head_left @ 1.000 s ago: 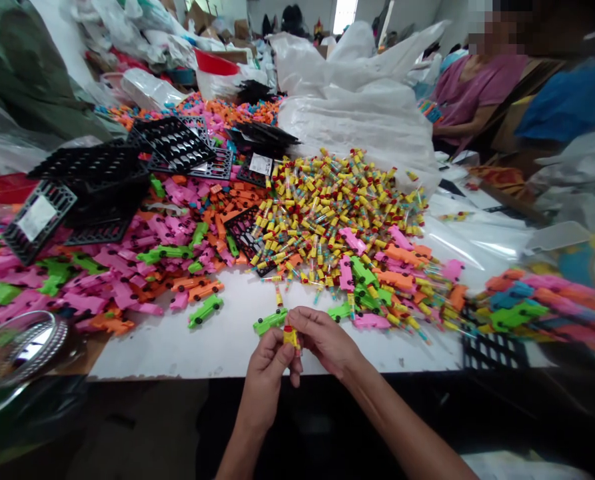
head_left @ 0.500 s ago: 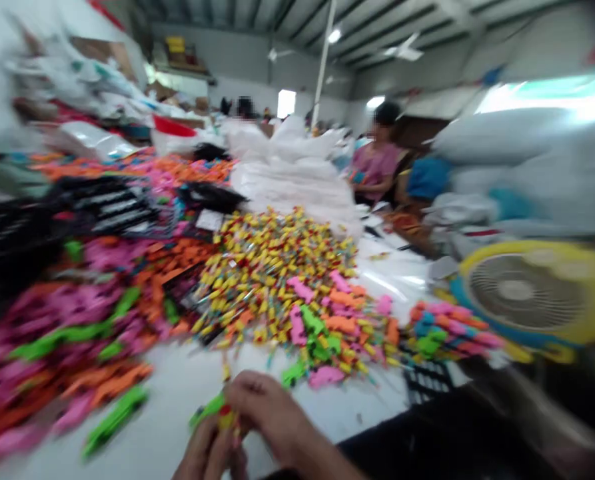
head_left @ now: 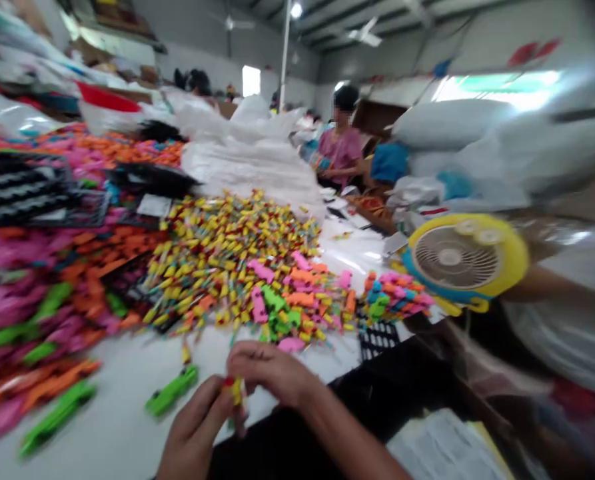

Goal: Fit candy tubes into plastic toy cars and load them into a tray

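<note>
Between the fingers of my left hand point(head_left: 197, 420) is a small yellow-and-red plastic piece point(head_left: 236, 389), with a blurred thin end hanging below. My right hand point(head_left: 274, 373) is closed against the same piece from the right, and its fingertips are partly hidden. Left of both hands, a green car-shaped plastic piece point(head_left: 172, 392) lies on the white table point(head_left: 122, 363), apart from the fingers. A loose yellow piece point(head_left: 186, 352) rests just above it. Beyond my hands spreads a large heap of similar yellow pieces point(head_left: 227, 247).
Pink, orange and green plastic pieces point(head_left: 17, 313) pile up at left. Mixed colored pieces point(head_left: 277, 310) lie on the yellow heap's near edge. A yellow-and-blue fan point(head_left: 452, 257) stands at right. Farther back are white sacks point(head_left: 252, 160) and a seated person point(head_left: 342, 147).
The view has turned right, so the table things sit farther left. My hands have moved right, away from the green piece, still holding the yellow-and-red one.
</note>
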`<state>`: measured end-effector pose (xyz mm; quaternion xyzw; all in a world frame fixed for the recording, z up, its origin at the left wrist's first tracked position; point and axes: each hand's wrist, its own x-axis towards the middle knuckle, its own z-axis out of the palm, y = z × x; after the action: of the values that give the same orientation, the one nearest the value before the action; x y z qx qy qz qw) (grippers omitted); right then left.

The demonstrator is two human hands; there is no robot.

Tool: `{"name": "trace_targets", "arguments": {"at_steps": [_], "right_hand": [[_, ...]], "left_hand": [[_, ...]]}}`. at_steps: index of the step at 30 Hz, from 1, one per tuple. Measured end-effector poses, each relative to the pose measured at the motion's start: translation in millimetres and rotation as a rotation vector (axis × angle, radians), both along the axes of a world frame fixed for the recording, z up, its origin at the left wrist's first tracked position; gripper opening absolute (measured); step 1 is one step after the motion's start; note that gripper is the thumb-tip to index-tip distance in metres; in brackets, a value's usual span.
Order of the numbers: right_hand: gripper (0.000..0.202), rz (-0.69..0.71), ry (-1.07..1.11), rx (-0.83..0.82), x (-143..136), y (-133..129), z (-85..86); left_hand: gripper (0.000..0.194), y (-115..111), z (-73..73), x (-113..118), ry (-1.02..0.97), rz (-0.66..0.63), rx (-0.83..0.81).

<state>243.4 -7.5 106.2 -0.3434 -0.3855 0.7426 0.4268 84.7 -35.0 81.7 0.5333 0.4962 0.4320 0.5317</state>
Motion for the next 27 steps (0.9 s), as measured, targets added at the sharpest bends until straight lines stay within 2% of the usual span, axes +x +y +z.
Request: {"name": "trace_targets", "arguments": {"at_steps": [2,5,8,11,13,16,18,22,25,27], "right_hand": [[0.043,0.059,0.066,-0.029,3,-1,-4.2],[0.04,0.104,0.187,-0.124,1,-2,-11.4],[0.042,0.071,0.265,-0.137,-4,-3,-17.1],[0.038,0.026,0.184,-0.071,-6,-6,-20.3],[0.033,-0.089,0.057,0.007,-6,-11,-21.2],[0.032,-0.238,-0.058,0.059,-7,-22,-21.8],[0.034,-0.189,-0.108,0.059,-10,-29,-22.3],[0.04,-0.061,-0.145,0.029,-21,-37,-22.6],[0.039,-0.088,-0.14,-0.053,-27,-37,-22.4],[0.034,-0.143,-0.207,-0.016,-29,-38,-23.0]], "left_hand": [[0.032,-7,8.7,14,-0.178,-0.048,-0.082],[0.032,-12,13.2,27,-0.346,0.007,-0.167],[0.036,-14,18.2,27,-0.415,0.026,-0.169],[0.037,-11,23.2,23,-0.438,0.037,-0.154],[0.034,-8,22.2,21,-0.415,0.103,-0.13],[0.035,-6,12.3,19,-0.321,0.265,-0.066],[0.038,-6,3.6,19,-0.293,0.326,-0.068],[0.047,-6,-5.5,19,-0.321,0.323,-0.175],[0.052,-3,-2.8,13,-0.169,0.325,-0.162],[0.054,0,-0.4,8,-0.069,0.329,-0.149]]}}
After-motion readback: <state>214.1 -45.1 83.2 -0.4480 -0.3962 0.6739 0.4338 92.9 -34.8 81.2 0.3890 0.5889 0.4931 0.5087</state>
